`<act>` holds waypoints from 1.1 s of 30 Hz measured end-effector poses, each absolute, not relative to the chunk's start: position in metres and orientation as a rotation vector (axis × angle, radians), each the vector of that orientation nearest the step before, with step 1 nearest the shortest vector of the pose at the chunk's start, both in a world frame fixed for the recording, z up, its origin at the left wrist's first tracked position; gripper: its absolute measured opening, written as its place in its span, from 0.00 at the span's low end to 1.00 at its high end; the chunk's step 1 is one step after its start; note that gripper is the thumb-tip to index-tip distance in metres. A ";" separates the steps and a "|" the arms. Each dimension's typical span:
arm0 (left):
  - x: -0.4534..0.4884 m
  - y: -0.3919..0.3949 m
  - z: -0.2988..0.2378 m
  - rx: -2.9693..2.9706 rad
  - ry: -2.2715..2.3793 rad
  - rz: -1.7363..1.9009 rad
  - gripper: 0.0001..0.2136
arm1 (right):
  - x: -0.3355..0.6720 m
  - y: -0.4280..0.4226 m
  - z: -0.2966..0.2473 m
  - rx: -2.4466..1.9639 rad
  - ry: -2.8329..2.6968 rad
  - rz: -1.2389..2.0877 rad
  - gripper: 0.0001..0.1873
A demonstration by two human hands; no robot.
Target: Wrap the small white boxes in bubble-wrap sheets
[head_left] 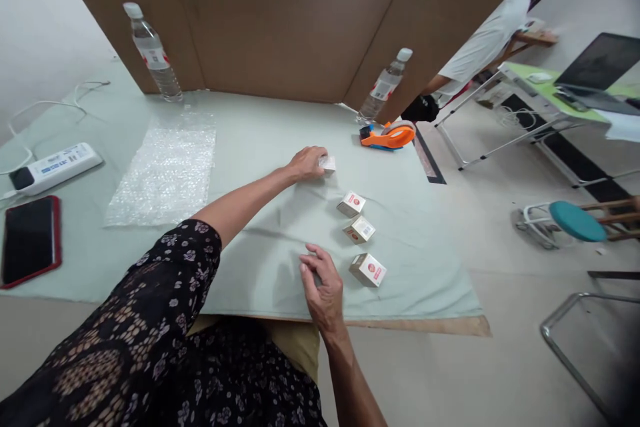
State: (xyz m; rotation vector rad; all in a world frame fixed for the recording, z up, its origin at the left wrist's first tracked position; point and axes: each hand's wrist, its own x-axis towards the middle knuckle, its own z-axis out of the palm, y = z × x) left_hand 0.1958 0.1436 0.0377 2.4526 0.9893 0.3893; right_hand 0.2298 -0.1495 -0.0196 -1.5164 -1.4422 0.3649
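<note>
My left hand [309, 164] reaches out over the cloth-covered table and grips a small white box [328, 165], whose right part shows past the fingers. Nearer to me, my right hand [324, 283] hovers above or rests on the cloth with its fingers curved and apart, nothing in them. To the right of it stands a small carton [369, 270] with a red mark. Two more such cartons, a middle one [359, 230] and a farther one [351, 204], line up behind it, below and right of my left hand.
Bubble wrap [165, 170] lies left on the table, with a phone [31, 240] and a power strip [57, 165] beyond. An orange tape dispenser [395, 136] and two water bottles, left [155, 57] and right [385, 88], stand before a cardboard panel [280, 27]. A person [493, 40] is behind.
</note>
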 end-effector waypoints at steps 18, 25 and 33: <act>0.141 0.084 0.027 2.403 0.984 0.394 0.33 | 0.236 -0.147 -0.027 -1.509 -1.449 0.356 0.08; -0.035 -0.022 0.030 2.187 1.445 1.050 0.17 | 0.217 -0.097 0.006 -1.427 -1.654 0.448 0.09; -0.146 -0.025 0.032 1.392 1.806 1.334 0.12 | 0.132 0.008 0.017 -1.523 -1.811 0.845 0.24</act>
